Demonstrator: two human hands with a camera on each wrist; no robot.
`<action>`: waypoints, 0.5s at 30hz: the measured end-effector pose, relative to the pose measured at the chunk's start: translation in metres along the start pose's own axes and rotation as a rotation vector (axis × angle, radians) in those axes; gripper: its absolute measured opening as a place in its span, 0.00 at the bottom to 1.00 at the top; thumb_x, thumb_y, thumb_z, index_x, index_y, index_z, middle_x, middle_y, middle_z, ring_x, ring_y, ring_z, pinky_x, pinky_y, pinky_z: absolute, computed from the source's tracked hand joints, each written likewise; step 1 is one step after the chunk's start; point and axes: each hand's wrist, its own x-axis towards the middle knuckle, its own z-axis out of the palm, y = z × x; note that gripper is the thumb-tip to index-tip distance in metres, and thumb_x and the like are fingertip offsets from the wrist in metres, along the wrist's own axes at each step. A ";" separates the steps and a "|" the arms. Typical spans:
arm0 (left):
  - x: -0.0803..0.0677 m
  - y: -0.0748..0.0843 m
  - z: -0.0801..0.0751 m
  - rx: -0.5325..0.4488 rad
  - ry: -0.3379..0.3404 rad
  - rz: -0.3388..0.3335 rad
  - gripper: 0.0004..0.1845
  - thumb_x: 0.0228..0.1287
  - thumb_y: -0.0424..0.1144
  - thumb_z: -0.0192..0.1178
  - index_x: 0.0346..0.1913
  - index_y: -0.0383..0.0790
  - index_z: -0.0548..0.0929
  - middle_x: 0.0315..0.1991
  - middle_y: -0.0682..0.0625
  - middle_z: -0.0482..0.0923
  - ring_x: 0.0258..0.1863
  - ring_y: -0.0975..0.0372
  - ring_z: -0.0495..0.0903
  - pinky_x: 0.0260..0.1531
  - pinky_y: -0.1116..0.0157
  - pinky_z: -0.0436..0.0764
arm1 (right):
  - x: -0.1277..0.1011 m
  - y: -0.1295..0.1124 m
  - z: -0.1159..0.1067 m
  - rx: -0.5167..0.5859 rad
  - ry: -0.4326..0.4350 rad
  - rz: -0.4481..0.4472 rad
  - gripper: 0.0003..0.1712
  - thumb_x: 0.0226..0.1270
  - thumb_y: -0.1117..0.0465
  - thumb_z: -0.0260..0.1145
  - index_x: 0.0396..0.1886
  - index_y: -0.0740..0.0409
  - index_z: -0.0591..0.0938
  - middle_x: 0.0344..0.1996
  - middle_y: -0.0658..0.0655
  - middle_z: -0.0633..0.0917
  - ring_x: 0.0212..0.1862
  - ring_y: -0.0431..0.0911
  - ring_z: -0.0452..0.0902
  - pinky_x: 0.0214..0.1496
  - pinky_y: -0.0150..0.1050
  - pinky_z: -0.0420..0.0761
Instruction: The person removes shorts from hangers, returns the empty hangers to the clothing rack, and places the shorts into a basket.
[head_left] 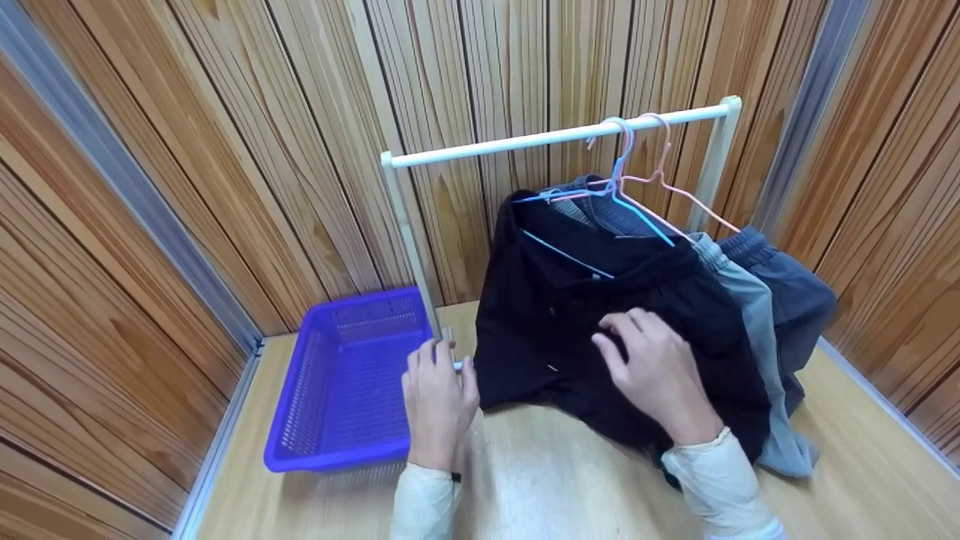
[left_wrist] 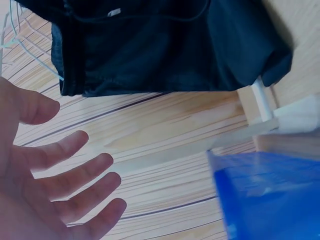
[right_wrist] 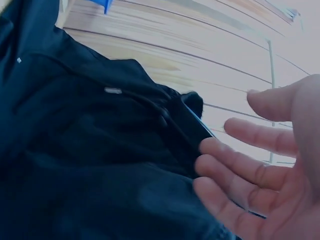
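Black shorts (head_left: 600,352) hang from a blue hanger (head_left: 637,214) on the white rack rail (head_left: 510,142). My right hand (head_left: 656,367) is in front of the black shorts, its fingers loosely bent with nothing in them. In the right wrist view its fingertips (right_wrist: 210,187) overlap the dark cloth near the waistband. My left hand (head_left: 439,394) hovers between the shorts and a purple basket (head_left: 289,405). The left wrist view shows its fingers (left_wrist: 85,187) spread and relaxed, holding nothing, below the waistband of the shorts (left_wrist: 150,55).
Behind the black shorts, light grey shorts (head_left: 757,300) and dark grey-blue shorts (head_left: 799,292) hang on pink hangers (head_left: 697,199). The rack's left post (head_left: 409,240) stands beside the basket. Wood-patterned walls (head_left: 300,150) enclose the tabletop (head_left: 540,465).
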 end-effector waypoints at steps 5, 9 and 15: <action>0.008 -0.002 -0.002 -0.005 0.018 0.004 0.15 0.68 0.43 0.66 0.52 0.39 0.85 0.53 0.40 0.86 0.52 0.45 0.83 0.44 0.46 0.84 | 0.010 0.003 -0.011 0.002 0.048 0.005 0.08 0.70 0.59 0.73 0.43 0.57 0.87 0.37 0.58 0.88 0.39 0.55 0.85 0.38 0.52 0.85; 0.010 -0.003 -0.002 -0.006 0.028 0.009 0.14 0.67 0.42 0.67 0.51 0.39 0.85 0.51 0.41 0.86 0.50 0.45 0.83 0.41 0.46 0.83 | 0.016 0.004 -0.018 -0.009 0.093 -0.001 0.07 0.69 0.60 0.74 0.41 0.58 0.87 0.34 0.58 0.87 0.37 0.54 0.83 0.35 0.51 0.83; 0.018 -0.005 0.004 -0.022 0.014 -0.018 0.15 0.68 0.42 0.65 0.53 0.38 0.84 0.48 0.41 0.86 0.48 0.45 0.83 0.41 0.47 0.83 | 0.028 0.008 -0.029 -0.011 0.170 0.011 0.07 0.72 0.59 0.71 0.38 0.59 0.87 0.33 0.60 0.86 0.38 0.56 0.82 0.38 0.52 0.82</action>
